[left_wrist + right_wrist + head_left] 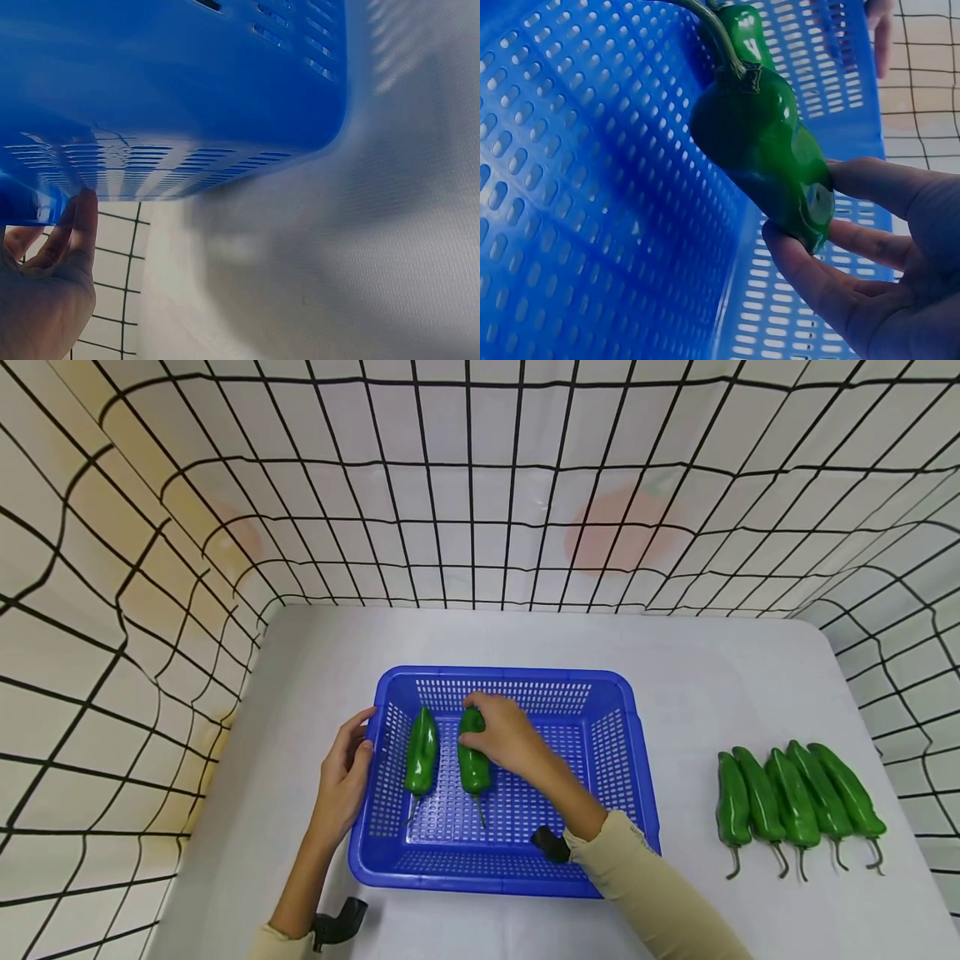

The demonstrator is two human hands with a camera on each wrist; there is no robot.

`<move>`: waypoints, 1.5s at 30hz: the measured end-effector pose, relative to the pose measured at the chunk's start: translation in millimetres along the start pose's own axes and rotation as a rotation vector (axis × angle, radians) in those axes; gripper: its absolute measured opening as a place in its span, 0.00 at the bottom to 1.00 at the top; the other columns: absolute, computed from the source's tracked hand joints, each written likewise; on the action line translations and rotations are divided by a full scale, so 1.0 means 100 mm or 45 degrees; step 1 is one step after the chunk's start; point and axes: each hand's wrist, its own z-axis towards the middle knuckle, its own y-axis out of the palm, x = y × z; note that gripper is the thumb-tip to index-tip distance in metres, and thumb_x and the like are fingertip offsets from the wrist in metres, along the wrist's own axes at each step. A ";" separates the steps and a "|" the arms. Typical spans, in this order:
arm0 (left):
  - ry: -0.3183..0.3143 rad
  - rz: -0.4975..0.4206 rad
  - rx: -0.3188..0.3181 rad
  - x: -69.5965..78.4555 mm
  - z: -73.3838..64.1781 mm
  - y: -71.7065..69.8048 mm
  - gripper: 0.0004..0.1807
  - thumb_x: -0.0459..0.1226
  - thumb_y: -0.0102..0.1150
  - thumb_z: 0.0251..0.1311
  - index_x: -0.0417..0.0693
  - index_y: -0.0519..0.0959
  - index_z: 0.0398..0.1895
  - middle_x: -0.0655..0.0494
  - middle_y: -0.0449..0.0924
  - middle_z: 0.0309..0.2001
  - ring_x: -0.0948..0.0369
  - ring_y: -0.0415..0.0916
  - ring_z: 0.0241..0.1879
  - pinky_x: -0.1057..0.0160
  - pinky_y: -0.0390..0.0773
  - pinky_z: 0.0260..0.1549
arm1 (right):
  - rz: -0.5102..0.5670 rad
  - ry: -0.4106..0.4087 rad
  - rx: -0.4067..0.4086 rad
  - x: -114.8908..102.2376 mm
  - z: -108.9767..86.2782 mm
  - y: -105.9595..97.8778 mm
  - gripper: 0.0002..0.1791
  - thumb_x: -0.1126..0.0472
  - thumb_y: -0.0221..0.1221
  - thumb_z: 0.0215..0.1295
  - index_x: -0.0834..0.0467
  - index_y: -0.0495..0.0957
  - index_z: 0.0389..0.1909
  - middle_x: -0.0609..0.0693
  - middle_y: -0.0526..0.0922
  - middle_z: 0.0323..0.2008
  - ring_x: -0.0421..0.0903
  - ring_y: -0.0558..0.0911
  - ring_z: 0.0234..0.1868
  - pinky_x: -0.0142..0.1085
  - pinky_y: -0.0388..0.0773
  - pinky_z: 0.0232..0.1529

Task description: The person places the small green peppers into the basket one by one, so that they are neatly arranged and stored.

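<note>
Held a green pepper (475, 770) between thumb and fingers of the right hand (506, 735), inside the blue basket (480, 884) at the centre of the frame. Rested the left hand (345, 781), loosely bent, against the basket's left rim. Saw a second pepper (422, 756) in the basket, just left of the held one. Saw five more peppers (793, 797) in a row on the white worktop (697, 693), right side of the frame.

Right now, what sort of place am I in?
Probably a fenced-off workstation: a white table with black wire mesh along its back and sides, plus a blue basket and a row of green peppers on it.
</note>
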 end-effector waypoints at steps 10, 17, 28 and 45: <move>-0.010 0.002 0.003 0.01 0.00 0.00 0.25 0.30 0.41 0.75 0.54 0.66 0.72 0.44 0.76 0.55 0.51 0.78 0.48 0.68 0.81 0.41 | -0.014 -0.043 -0.010 0.01 0.09 0.13 0.26 0.64 0.68 0.60 0.66 0.75 0.59 0.60 0.80 0.43 0.50 0.82 0.37 0.28 0.79 0.24; 0.011 0.012 0.004 0.00 -0.01 0.00 0.25 0.31 0.41 0.75 0.52 0.65 0.73 0.43 0.77 0.55 0.50 0.79 0.48 0.69 0.80 0.42 | -0.038 -0.043 -0.022 0.02 0.15 0.21 0.27 0.65 0.68 0.60 0.65 0.74 0.60 0.60 0.80 0.43 0.50 0.81 0.36 0.27 0.79 0.23; 0.012 0.007 0.011 0.01 -0.01 0.00 0.24 0.32 0.42 0.76 0.54 0.66 0.72 0.44 0.77 0.55 0.50 0.79 0.49 0.67 0.81 0.42 | -0.064 -0.037 -0.010 -0.01 0.19 0.36 0.26 0.64 0.69 0.60 0.65 0.76 0.59 0.62 0.80 0.45 0.52 0.82 0.41 0.26 0.79 0.25; 0.027 0.026 -0.009 0.02 -0.01 0.00 0.24 0.33 0.40 0.76 0.52 0.64 0.73 0.42 0.77 0.56 0.48 0.79 0.50 0.68 0.80 0.44 | -0.141 -0.049 0.006 -0.04 0.21 0.39 0.26 0.59 0.70 0.60 0.63 0.77 0.57 0.61 0.79 0.44 0.52 0.78 0.44 0.36 0.82 0.35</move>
